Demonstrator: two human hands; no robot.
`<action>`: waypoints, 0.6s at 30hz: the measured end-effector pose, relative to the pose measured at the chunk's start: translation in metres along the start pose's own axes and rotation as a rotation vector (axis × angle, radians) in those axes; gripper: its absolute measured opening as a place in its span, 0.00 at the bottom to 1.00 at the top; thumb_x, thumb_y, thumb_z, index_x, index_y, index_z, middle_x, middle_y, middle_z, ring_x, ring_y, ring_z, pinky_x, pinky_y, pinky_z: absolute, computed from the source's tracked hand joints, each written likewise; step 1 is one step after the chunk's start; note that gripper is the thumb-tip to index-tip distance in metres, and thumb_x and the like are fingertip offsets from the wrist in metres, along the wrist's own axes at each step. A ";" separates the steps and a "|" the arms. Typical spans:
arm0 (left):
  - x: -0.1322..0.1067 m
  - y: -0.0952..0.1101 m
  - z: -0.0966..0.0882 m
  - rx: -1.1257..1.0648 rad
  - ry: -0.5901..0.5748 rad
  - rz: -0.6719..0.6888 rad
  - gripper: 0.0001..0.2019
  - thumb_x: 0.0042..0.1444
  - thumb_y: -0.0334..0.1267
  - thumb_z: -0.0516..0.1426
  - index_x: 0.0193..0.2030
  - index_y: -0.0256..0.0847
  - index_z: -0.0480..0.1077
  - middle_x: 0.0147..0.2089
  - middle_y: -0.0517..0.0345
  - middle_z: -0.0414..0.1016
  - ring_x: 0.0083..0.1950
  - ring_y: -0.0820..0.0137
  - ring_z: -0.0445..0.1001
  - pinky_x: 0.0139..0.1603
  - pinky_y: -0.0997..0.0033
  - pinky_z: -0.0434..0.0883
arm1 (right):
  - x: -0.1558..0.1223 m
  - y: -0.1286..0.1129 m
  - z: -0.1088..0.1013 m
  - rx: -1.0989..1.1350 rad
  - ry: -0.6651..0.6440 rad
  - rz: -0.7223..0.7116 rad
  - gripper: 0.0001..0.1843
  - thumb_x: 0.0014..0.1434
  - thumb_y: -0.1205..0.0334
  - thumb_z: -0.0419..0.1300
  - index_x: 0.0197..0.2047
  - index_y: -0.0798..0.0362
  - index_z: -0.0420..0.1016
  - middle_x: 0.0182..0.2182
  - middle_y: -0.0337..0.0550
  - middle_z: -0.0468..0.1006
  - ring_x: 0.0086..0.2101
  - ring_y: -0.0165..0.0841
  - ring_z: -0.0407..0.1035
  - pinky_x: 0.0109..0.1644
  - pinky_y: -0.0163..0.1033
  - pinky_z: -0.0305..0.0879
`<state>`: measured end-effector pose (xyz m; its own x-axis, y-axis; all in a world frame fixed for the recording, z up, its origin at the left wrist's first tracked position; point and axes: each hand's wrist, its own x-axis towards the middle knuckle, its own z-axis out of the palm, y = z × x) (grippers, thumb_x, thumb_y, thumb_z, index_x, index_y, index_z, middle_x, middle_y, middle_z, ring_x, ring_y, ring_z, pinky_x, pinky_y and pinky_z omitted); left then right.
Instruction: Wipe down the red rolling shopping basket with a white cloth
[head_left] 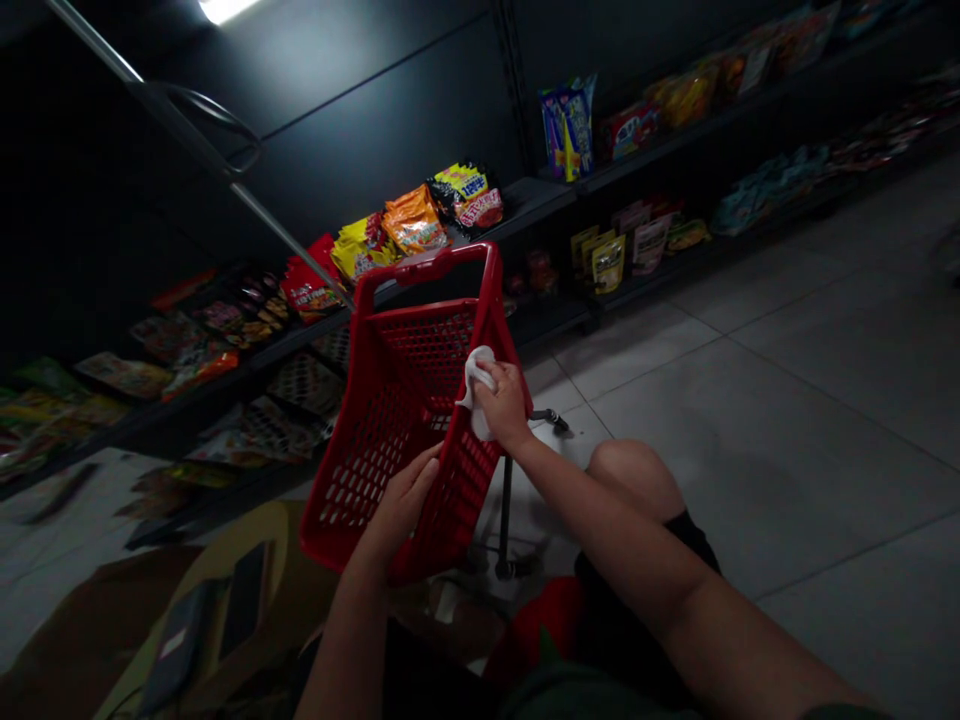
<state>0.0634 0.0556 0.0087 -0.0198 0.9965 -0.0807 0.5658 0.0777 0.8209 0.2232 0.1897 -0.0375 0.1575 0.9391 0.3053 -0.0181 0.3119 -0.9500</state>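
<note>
A red plastic shopping cart [442,318] with perforated basket walls stands tilted in view, straight in front of me. My right hand [506,403] presses a crumpled white cloth [481,425] against the right side rim of the basket, fingers bunched around it. Lower down on that same rim, my left hand [403,500] grips the edge, its thumb on the inner side and its other fingers partly hidden. Inside the basket I see only red mesh. A caster wheel [556,420] on a grey leg shows beyond my right wrist.
Dark shelves hold snack bags, among them orange packets [415,222] and yellow pouches [608,264]. A metal pole [289,240] slants behind the cart. At lower left, a yellowish round-topped surface [281,545] carries dark flat objects [184,640]. Grey floor tiles [787,420] extend right.
</note>
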 end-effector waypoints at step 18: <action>0.011 -0.018 -0.007 -0.138 0.020 -0.080 0.32 0.63 0.56 0.49 0.67 0.38 0.62 0.69 0.50 0.63 0.71 0.61 0.58 0.73 0.56 0.54 | 0.087 0.005 0.021 -0.258 -0.182 -0.282 0.18 0.54 0.72 0.58 0.48 0.55 0.78 0.47 0.49 0.67 0.51 0.40 0.63 0.63 0.46 0.57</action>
<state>0.0472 0.0650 -0.0028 -0.0781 0.9872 -0.1390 0.4428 0.1593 0.8824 0.2158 0.2764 -0.0145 -0.0561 0.8395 0.5405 0.2525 0.5356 -0.8058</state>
